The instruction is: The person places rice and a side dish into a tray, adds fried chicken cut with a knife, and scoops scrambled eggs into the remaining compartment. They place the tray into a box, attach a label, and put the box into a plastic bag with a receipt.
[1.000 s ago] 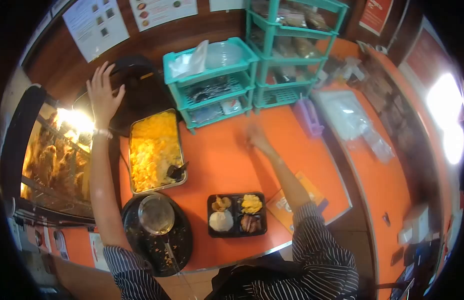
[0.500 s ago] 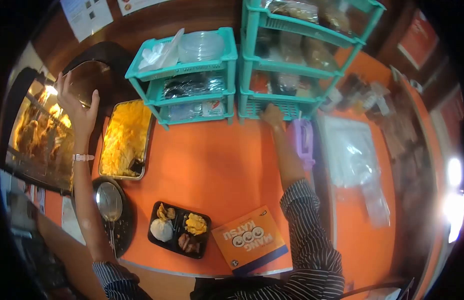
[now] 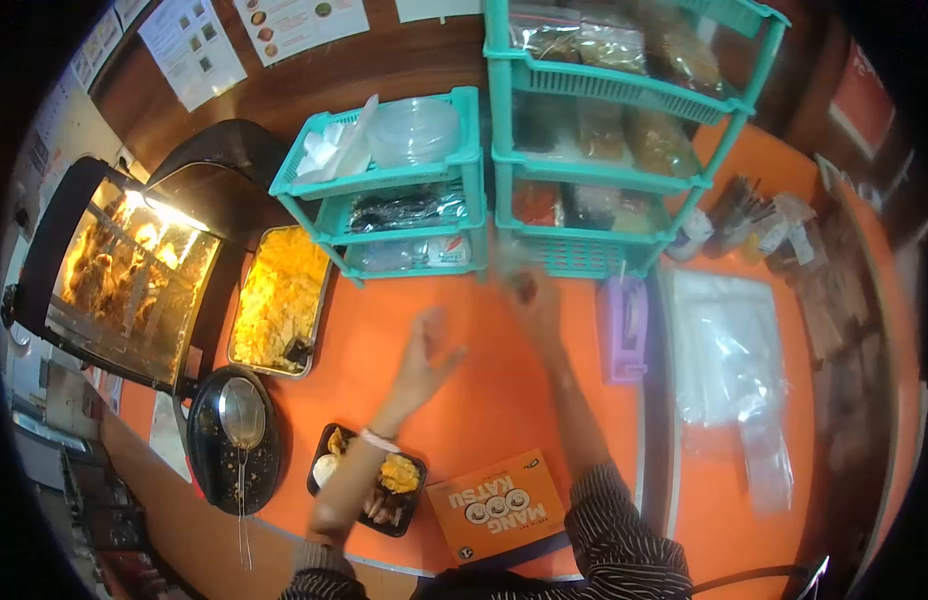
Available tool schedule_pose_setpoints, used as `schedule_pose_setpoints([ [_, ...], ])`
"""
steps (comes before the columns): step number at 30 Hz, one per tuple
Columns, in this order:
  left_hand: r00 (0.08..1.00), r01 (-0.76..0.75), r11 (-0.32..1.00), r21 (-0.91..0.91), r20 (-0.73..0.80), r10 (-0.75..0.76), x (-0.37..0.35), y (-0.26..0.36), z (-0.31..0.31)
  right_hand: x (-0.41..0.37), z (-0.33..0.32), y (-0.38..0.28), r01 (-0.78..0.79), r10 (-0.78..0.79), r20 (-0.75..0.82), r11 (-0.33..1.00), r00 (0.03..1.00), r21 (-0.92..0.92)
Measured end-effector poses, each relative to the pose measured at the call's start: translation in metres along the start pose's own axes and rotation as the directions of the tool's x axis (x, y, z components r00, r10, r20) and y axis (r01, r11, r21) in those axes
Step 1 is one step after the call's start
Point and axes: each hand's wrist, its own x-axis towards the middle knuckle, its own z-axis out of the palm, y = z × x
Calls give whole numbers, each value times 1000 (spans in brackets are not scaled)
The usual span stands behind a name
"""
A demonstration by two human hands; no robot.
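Observation:
My left hand (image 3: 426, 362) is above the orange counter, thumb and fingers apart, holding nothing. In front of the green racks is my right hand (image 3: 534, 300), its fingers curled; motion blurs them, and what they may hold cannot be made out. Below my left forearm, partly hidden by it, lies a black meal tray (image 3: 420, 492) with yellow food (image 3: 399, 474), browned meat pieces and a white mound. An orange and blue printed box (image 3: 499, 505) lies beside it. The nearest rack, a tall green one (image 3: 584, 170), holds bagged goods on its shelves.
A shorter green rack (image 3: 379, 185) carries clear lids and wrapped items. To the left are a metal pan of yellow food (image 3: 279, 300), a strainer (image 3: 242, 415) over a black pan, and a lit glass warmer (image 3: 134, 270). A purple tape dispenser (image 3: 624, 330) and plastic bags (image 3: 729, 350) are on the right.
My left hand has come down and right, from beside the warmer to over the counter. My right hand has drawn back from the tall rack's bottom shelf. The camera view has shifted slightly.

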Motion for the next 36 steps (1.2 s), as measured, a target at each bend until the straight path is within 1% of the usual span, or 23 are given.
schedule_pose_setpoints([
  [1, 989, 150, 956, -254, 50, -141, -2, -7, 16, -16, 0, -40, -88, 76, 98, 987, 992, 132],
  [3, 984, 176, 916, -360, 48, -170, -8, 0, 34, -38, -11, -88, -6, 15, 301, 1000, 953, -29],
  [4, 978, 199, 864, -463, 35, -207, -13, 4, 40, -49, -13, -93, -7, 19, 296, 999, 955, -43],
  [6, 975, 194, 819, -540, 14, -221, -26, 6, 42, -63, -23, -99, 268, -134, 494, 940, 859, -212],
  [7, 970, 184, 777, -602, -15, -242, -35, 7, 39, -64, -30, -106, 271, -132, 492, 936, 860, -223],
  [9, 957, 171, 761, -626, -78, -279, -51, -5, 26, -60, -49, -120, 77, -60, 572, 997, 818, -6],
  [11, 933, 135, 757, -639, -177, -315, -74, -21, 5, -41, -69, -114, 42, -12, 425, 997, 905, -63],
  [13, 902, 139, 790, -598, -252, -349, -102, -26, -18, 4, -96, -121, 208, -161, 218, 954, 963, -214],
  [14, 868, 175, 809, -561, -300, -396, -119, -20, -28, 33, -104, -121, 243, -243, 29, 942, 970, -233],
  [16, 818, 158, 829, -536, -399, -414, -150, -17, -46, 94, -130, -116, 308, -394, -88, 823, 915, -478],
  [17, 803, 107, 828, -551, -443, -399, -166, -26, -54, 127, -138, -115, 335, -469, -85, 734, 879, -591],
  [18, 749, 144, 801, -582, -464, -472, -175, -15, -56, 152, -146, -111, 411, -588, -16, 584, 809, -700],
  [20, 675, 192, 767, -612, -485, -556, -196, 8, -61, 196, -160, -77, 252, -362, 69, 487, 930, -836],
  [21, 655, 196, 759, -621, -493, -572, -203, 7, -63, 211, -168, -58, 272, -339, 125, 431, 932, -860],
  [22, 685, 129, 788, -601, -521, -510, -208, 7, -64, 227, -177, -33, 301, -316, 184, 377, 931, -876],
  [23, 701, 58, 817, -574, -559, -443, -212, 6, -67, 252, -189, 6, 246, -59, 241, 367, 969, -897],
  [24, 653, 26, 837, -547, -624, -428, -215, 0, -73, 257, -189, 16, 264, -12, 275, 328, 961, -907],
  [27, 489, -50, 864, -501, -767, -416, -238, 11, -103, 267, -205, 40, 387, -78, 381, 289, 921, -876],
  [30, 379, -70, 900, -431, -846, -376, -276, 16, -139, 298, -216, 57, 470, -170, 439, 327, 882, -820],
  [33, 315, -63, 927, -369, -889, -332, -302, 20, -149, 293, -205, 27, 410, -217, 359, 279, 908, -868],
  [34, 249, -66, 926, -371, -905, -345, -307, 23, -149, 292, -199, 18, 305, -34, 306, 251, 951, -919],
  [35, 184, -71, 926, -372, -917, -354, -312, 24, -149, 298, -198, 29, 299, -28, 300, 222, 954, -928],
  [36, 181, -60, 930, -364, -920, -349, -320, 23, -150, 301, -193, 34, 292, -22, 293, 193, 956, -937],
])
